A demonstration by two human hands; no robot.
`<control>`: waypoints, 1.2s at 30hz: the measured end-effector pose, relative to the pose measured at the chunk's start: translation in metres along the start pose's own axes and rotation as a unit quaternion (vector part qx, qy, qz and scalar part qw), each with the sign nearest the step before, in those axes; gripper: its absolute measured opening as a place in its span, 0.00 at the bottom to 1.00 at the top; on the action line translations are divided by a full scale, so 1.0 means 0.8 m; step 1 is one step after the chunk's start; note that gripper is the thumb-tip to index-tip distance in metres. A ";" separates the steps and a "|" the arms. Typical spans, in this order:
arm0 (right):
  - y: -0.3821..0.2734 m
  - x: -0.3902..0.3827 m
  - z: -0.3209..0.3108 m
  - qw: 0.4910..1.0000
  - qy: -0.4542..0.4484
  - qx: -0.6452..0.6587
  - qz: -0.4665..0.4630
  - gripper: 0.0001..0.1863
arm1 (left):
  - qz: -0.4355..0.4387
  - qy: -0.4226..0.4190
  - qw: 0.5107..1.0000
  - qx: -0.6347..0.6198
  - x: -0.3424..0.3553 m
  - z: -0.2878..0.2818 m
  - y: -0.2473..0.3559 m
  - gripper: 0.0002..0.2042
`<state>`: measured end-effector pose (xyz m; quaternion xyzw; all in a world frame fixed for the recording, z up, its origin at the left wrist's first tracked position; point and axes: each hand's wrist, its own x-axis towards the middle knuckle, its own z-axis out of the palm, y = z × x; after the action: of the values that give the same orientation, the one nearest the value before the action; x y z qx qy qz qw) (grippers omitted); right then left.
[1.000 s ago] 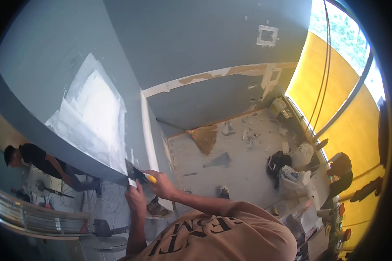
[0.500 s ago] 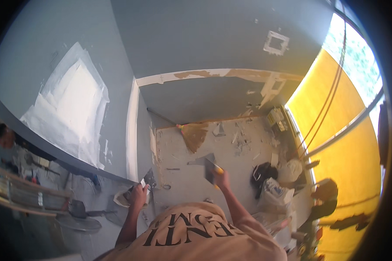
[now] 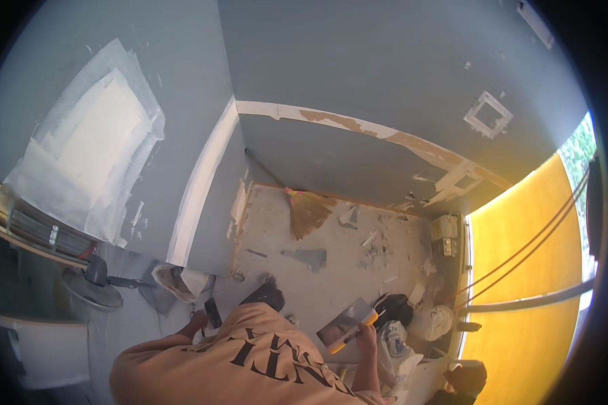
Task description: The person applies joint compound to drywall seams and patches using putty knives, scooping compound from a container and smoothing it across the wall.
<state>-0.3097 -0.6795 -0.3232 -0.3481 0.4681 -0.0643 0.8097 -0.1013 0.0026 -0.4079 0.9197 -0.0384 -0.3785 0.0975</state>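
Note:
My right hand [image 3: 366, 337] is closed on a wide putty knife [image 3: 344, 325], its broad grey blade and yellow handle tilted above the floor. On the other side of my tan shirt, my left hand [image 3: 198, 320] is wrapped round a narrower putty knife [image 3: 213, 313]; it shows only as a small dark piece beside the fingers. An opened whitish bag [image 3: 186, 283] lies on the floor just beyond my left hand. Nearest to my right hand are a white plastic bag [image 3: 393, 341] and a black bag [image 3: 394, 309].
A straw broom [image 3: 311, 214] leans into the far corner. Scraps and a flat grey piece [image 3: 307, 258] litter the floor [image 3: 277, 229]. White filler [image 3: 98, 142] patches the left grey wall. A standing fan [image 3: 94, 287] is at left, a yellow panel [image 3: 520, 250] at right.
The view has swung, so the yellow panel shows farther right. My right hand with the wide putty knife has dropped toward the lower right. My left hand has come lower.

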 end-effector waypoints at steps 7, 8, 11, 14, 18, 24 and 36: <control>-0.143 0.121 0.231 0.927 -0.060 -0.355 -0.105 0.09 | -0.057 0.146 0.935 -0.319 0.142 -0.018 0.103 0.23; -0.154 0.133 0.250 0.845 -0.055 -0.521 -0.110 0.09 | -0.061 0.143 0.938 -0.308 0.157 -0.031 0.114 0.22; -0.208 0.158 0.343 0.786 -0.035 -0.605 -0.120 0.11 | -0.140 0.092 0.840 -0.517 0.174 -0.103 0.188 0.20; -0.257 0.242 0.405 0.781 -0.088 -0.586 -0.197 0.13 | -0.066 0.181 0.854 -0.483 0.224 -0.102 0.194 0.19; -0.309 0.319 0.504 0.636 -0.110 -0.692 -0.323 0.16 | -0.092 0.174 0.754 -0.627 0.218 -0.132 0.237 0.21; -0.352 0.411 0.737 0.388 -0.286 -0.726 -0.490 0.23 | -0.138 0.344 0.874 -0.315 0.214 0.046 0.183 0.22; -0.145 0.452 1.172 -0.462 -0.147 -0.598 -0.638 0.17 | -0.387 0.333 0.370 -0.776 0.081 0.165 0.690 0.20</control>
<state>0.6690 -0.4496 -0.2089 0.6318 0.5193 0.1559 0.5540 -0.1465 -0.5661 -0.4291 0.4053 0.6679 0.0993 0.6163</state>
